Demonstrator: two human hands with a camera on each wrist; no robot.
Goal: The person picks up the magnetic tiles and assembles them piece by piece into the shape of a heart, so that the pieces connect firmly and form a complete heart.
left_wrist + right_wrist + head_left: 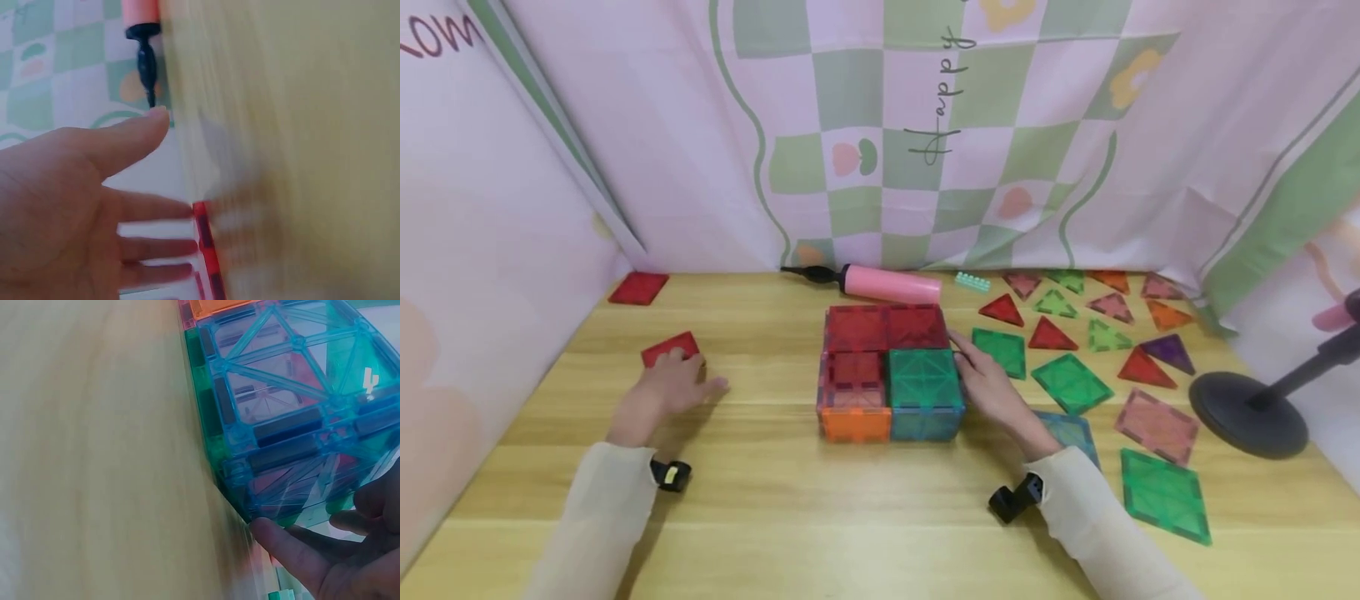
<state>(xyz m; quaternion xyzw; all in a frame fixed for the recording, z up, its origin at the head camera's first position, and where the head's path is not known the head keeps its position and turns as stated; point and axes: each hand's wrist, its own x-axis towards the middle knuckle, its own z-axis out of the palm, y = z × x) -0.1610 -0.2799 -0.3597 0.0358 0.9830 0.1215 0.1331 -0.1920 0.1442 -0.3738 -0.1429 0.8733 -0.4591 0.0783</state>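
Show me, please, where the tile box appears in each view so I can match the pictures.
Head: the box is at the centre, right hand against its right side.
Left wrist: not in it.
Right wrist: the box fills the upper right, above the fingers.
Shared landmark: the wooden table, in all three views.

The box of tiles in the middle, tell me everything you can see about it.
The box stands low and level on the table, built of translucent, plastic-looking tiles. Its front is orange at left, blue at right; its right side has blue too. On top, both rear tiles are red and the front-right one green; whether the front-left is covered I can't tell. The right hand touches its right side.
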